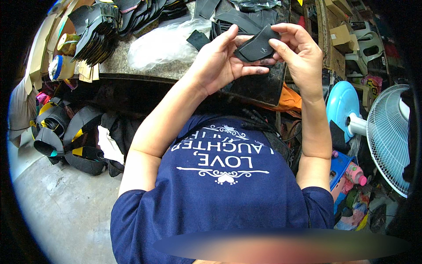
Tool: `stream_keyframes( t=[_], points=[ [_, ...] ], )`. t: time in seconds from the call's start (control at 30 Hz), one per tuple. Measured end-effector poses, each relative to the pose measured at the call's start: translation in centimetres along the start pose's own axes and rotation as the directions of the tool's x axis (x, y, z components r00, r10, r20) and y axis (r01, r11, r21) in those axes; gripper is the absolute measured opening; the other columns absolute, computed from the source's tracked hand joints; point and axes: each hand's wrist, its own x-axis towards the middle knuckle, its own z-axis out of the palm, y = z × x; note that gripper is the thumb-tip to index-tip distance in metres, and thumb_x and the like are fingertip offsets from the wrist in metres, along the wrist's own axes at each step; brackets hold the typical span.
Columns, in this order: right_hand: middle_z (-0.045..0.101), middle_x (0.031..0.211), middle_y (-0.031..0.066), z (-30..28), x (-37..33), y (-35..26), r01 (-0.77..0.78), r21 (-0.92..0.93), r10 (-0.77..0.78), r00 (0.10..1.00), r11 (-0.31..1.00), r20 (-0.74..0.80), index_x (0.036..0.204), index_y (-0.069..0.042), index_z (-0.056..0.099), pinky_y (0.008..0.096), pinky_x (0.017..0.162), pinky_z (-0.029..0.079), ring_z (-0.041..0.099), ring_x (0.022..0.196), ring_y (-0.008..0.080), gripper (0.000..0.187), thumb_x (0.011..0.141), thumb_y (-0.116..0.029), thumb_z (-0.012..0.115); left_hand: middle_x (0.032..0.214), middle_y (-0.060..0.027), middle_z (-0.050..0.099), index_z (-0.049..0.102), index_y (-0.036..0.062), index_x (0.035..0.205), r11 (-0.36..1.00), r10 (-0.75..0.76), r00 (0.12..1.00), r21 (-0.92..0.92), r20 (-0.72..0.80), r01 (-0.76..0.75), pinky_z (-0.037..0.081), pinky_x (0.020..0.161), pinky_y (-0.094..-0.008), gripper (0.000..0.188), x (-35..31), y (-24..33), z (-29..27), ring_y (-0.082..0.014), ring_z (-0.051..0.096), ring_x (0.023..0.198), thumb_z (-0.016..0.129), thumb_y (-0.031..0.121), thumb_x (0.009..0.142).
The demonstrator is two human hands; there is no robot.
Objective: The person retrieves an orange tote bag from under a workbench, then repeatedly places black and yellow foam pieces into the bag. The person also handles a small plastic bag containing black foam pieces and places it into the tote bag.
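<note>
A small stack of flat black pieces (258, 47), leather-like or rubbery with small pale marks on top, is held up over the table edge. My left hand (218, 56) is turned palm up and cradles the pieces on its fingers, its thumb sticking up free of them. Dark smudges show on its fingertips. From the other side, my right hand (302, 52) pinches the right edge of the stack between thumb and fingers. How many pieces lie together I cannot tell. Just beyond the hands, more black strips (239, 20) lie on the table.
Bundled black cut pieces (99, 28) are piled at the table's far left, near a clear plastic bag (162, 46). A jar with a blue-rimmed lid (61, 67) stands at the left edge. Black curved parts (81, 136) lie on the floor. A blue-and-white fan (389, 136) stands at right.
</note>
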Motion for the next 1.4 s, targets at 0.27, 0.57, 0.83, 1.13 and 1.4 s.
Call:
stream_keyframes(
  t=[0.27,0.57,0.83,1.13,1.4],
  points=[
    [0.064,0.091,0.0016,0.0,0.0,0.1,-0.041,0.021,0.038,0.994,0.999,0.103,0.131,-0.004,0.06,0.0191,0.067,0.05,0.059,0.076,0.0043,0.035,0.096,-0.001,0.061,0.127,-0.0252,0.06,0.043,-0.0116,0.138,0.989,0.041,0.999,0.141,-0.013,-0.039,0.054,0.103,-0.0459,0.045,-0.4,-0.3,-0.2,-0.0356,0.065,0.116,0.05,0.005,0.097],
    [0.067,0.096,0.0052,-1.7,0.3,0.3,-0.154,0.186,0.129,0.982,0.97,0.138,0.133,-0.002,0.057,0.0194,0.068,0.049,0.061,0.075,0.0058,0.033,0.103,-0.014,0.054,0.125,-0.0228,0.063,0.045,-0.0103,0.138,0.991,-0.015,1.0,0.136,0.0,0.015,0.058,0.096,-0.0415,0.043,-0.6,0.1,0.2,-0.0335,0.067,0.113,0.047,0.005,0.098],
    [0.062,0.092,-0.0016,-1.3,-0.2,0.3,-0.094,0.11,0.088,0.994,0.989,0.064,0.127,-0.008,0.063,0.017,0.063,0.046,0.057,0.073,0.0035,0.037,0.09,-0.002,0.069,0.126,-0.021,0.063,0.046,-0.005,0.138,0.954,0.046,0.998,0.297,-0.037,-0.033,0.06,0.094,-0.0403,0.043,-1.0,-0.2,0.3,-0.0338,0.066,0.114,0.055,0.016,0.102],
    [0.063,0.093,-0.0002,-4.0,-1.3,1.5,-0.1,0.174,0.113,0.991,0.98,-0.068,0.122,-0.007,0.064,0.0187,0.063,0.05,0.061,0.076,0.0066,0.034,0.09,0.0,0.067,0.105,-0.0101,0.07,0.063,-0.0014,0.114,0.589,0.381,0.916,0.797,-0.125,-0.136,0.059,0.08,-0.0293,0.02,-1.9,-0.4,0.5,-0.0179,0.071,0.093,0.062,0.012,0.099],
    [0.061,0.098,0.0016,-5.7,-2.9,2.5,-0.134,0.245,0.158,0.984,0.96,-0.078,0.122,-0.004,0.062,0.0209,0.068,0.054,0.061,0.083,0.0081,0.036,0.087,0.001,0.069,0.086,-0.0071,0.063,0.069,0.011,0.106,-0.595,0.522,0.737,0.802,0.429,-0.045,0.049,0.074,-0.0372,0.028,-1.6,-0.1,0.4,-0.0267,0.058,0.085,0.078,0.014,0.08]
  ],
)
